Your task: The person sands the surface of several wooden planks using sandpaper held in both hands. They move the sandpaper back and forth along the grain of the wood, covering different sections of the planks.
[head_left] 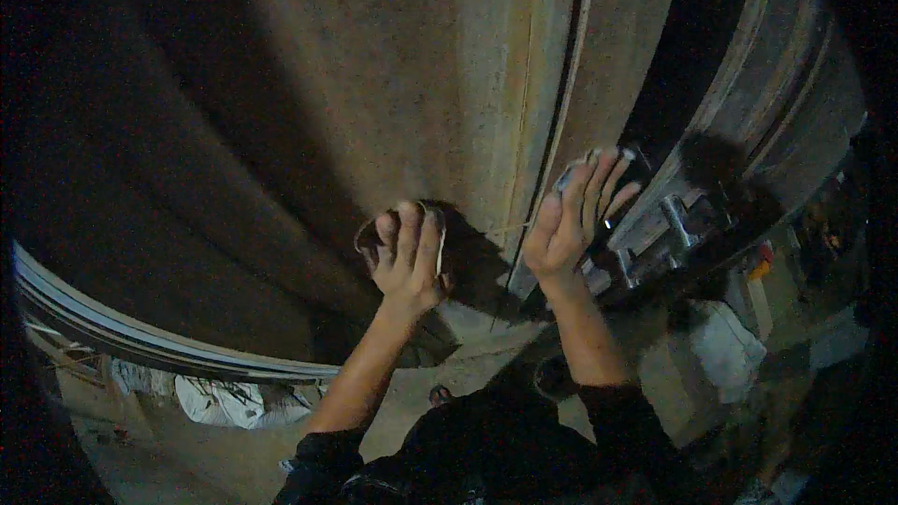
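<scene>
While left hand (407,257) grips, strip (543,131) runs upright.

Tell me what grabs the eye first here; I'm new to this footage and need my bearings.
Two bare hands pressed against a big brown panel that fills the upper frame. The left hand curls around a small object, too dark to identify; the right hand spreads its fingers at the panel's edge, beside a metal frame with brackets. White sacks lie on the floor, lower left.
</scene>
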{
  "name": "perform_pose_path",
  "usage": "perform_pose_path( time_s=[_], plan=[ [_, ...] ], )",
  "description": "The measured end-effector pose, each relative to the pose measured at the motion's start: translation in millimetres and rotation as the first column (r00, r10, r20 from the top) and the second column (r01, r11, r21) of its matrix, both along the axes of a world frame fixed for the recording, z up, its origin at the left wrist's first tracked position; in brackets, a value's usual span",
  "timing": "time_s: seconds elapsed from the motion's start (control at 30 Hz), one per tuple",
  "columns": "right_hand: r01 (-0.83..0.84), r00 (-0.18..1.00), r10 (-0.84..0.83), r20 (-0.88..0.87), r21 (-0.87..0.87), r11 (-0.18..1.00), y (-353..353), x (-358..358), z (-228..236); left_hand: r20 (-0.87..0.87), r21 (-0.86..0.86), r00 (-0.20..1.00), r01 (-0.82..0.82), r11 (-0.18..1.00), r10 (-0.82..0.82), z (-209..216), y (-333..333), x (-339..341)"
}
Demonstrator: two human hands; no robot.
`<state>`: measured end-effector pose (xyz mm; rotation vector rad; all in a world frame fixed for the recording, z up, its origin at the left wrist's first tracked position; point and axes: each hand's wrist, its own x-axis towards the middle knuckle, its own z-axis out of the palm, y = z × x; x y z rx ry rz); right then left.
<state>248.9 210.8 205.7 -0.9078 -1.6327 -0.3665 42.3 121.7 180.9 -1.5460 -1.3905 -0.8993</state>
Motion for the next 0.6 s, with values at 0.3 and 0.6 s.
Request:
perform_pose_path(
  time_s=[0.3, 0.6],
  plan=[
    [-0.138, 0.976, 0.134, 0.174, 0.014, 0.990, -48, -12, -99, 0.070, -0.215, 0.994, 0.092, 0.972, -0.079, -70, -28, 8],
    [-0.040, 0.999, 0.041, -0.004, 0.070, 0.997, 5, 8, 13, 0.066, 0.183, 0.996, 0.041, 0.982, -0.054, 39, 5, -1]
  ],
)
